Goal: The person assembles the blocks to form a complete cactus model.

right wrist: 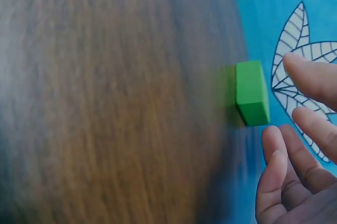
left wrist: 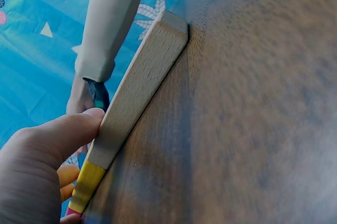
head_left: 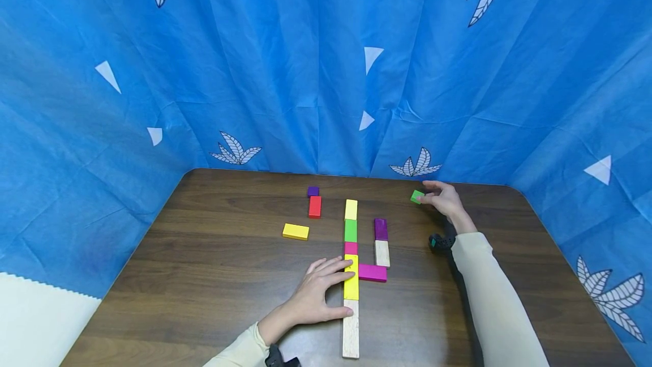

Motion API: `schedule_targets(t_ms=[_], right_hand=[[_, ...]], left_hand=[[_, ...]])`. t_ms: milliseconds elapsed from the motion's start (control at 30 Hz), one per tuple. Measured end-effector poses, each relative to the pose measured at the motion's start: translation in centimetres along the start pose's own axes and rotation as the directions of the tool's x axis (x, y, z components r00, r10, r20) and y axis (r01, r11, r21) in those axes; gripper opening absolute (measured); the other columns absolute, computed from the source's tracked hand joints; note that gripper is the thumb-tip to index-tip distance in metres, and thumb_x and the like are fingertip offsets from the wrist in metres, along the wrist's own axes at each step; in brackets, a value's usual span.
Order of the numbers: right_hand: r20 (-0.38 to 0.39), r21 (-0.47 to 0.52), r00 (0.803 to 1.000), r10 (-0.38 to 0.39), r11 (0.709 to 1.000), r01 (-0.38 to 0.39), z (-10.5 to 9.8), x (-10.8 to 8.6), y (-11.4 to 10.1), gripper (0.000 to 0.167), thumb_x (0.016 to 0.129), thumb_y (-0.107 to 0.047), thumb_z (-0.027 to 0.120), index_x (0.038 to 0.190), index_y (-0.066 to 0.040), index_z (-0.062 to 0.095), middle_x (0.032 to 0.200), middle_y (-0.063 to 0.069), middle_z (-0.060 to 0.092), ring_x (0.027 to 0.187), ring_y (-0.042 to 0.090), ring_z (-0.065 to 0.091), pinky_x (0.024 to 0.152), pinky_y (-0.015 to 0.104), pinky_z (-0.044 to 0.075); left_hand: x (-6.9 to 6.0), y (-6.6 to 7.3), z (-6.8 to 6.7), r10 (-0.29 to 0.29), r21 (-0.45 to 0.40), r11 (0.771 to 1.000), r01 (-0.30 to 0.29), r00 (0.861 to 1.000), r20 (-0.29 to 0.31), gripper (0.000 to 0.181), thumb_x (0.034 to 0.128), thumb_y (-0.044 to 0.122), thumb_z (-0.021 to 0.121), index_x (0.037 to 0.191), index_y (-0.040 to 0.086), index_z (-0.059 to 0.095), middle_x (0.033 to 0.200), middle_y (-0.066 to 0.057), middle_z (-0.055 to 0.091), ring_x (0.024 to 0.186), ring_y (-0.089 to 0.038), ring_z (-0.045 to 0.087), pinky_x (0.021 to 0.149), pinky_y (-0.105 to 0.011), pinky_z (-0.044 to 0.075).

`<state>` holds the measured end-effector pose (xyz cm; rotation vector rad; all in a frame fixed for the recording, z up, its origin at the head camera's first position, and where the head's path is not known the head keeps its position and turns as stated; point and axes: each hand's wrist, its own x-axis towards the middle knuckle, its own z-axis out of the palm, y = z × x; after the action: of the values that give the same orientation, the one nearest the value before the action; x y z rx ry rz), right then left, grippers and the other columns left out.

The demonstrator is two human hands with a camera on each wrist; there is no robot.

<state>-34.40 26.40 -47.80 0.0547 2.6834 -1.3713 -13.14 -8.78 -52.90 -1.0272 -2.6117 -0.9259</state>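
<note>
A straight row of blocks runs away from me in the head view. Its near end is a long plain wooden block, followed by a yellow block, then pink, green and pale yellow ones. My left hand is spread, thumb at the wooden block's edge and fingertips resting on the yellow block. At the far right, my right hand is beside a small green block. In the right wrist view, the same green block stands on the table, with the thumb and fingers apart and not closed round it.
Right of the row lie a magenta block, a wooden block and a purple block. Left of it are a yellow block, a red block and a dark purple block. A blue curtain borders the table.
</note>
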Motion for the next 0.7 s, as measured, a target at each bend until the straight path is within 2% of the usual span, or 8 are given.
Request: schedule_targets(t_ms=[267,500,700], right_hand=[[0.001,-0.014,1.0,0.016,1.0,-0.016,0.3,0.1,0.7,0.058,0.088,-0.015,0.069,0.139,0.004,0.048,0.135,0.028,0.051,0.117,0.038,0.052,0.095,0.043,0.05],[-0.025,-0.027,1.0,0.017,0.999,-0.017,0.5,0.0,1.0,0.049,0.089,-0.014,0.069,0.133,0.003,0.055,0.126,0.026,0.058,0.108,0.032,0.057,0.084,0.028,0.051],[-0.054,-0.041,0.999,0.011,0.999,-0.013,0.8,-0.1,1.2,0.043,0.089,-0.01,0.068,0.129,0.003,0.059,0.121,0.026,0.061,0.103,0.031,0.058,0.083,0.03,0.053]], left_hand=[[0.0,0.0,0.0,0.004,0.002,1.0,-0.004,1.0,0.002,0.067,0.0736,0.05,0.078,0.129,0.015,0.065,0.145,0.0,0.053,0.138,-0.024,0.045,0.109,-0.052,0.034],[-0.1,-0.1,0.2,0.005,0.009,1.0,-0.005,1.0,-0.005,0.067,0.073,0.05,0.078,0.129,0.015,0.065,0.145,0.001,0.053,0.138,-0.024,0.045,0.109,-0.052,0.034],[-0.1,-0.1,0.2,0.006,0.01,1.0,-0.006,1.0,-0.005,0.068,0.073,0.05,0.078,0.129,0.014,0.064,0.145,0.0,0.053,0.139,-0.024,0.045,0.109,-0.053,0.034]])
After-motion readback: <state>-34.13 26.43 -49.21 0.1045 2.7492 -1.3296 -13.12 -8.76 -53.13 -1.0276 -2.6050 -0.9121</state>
